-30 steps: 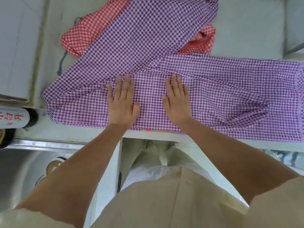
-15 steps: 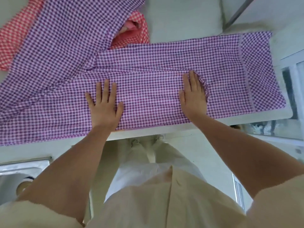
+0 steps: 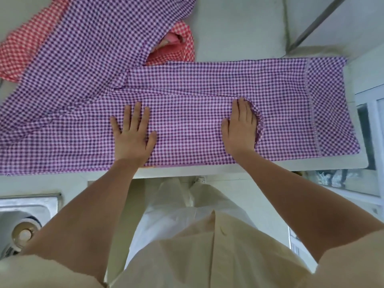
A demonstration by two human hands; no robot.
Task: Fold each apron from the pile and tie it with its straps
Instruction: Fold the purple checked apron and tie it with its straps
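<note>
A purple gingham apron (image 3: 191, 88) lies spread as a long band across the pale counter (image 3: 239, 30), its right end reaching the counter's right edge. My left hand (image 3: 133, 134) presses flat on the cloth near the front edge, fingers spread and straight. My right hand (image 3: 241, 129) lies flat on it further right, beside a gathered ruffled seam (image 3: 259, 125). Another length of purple gingham (image 3: 89, 44) runs diagonally to the back left. Under it lies a red gingham apron (image 3: 176, 50), mostly hidden.
A steel sink (image 3: 25, 221) with a round drain sits at the lower left. The counter's front edge (image 3: 207, 169) runs just below my hands. A window frame (image 3: 369, 113) stands at the right, and a metal bar (image 3: 313, 21) crosses the back right corner.
My right hand has slid rightwards along the apron, away from the left hand, smoothing the cloth. The view has shifted right, so the bottles at the left have left the frame.
</note>
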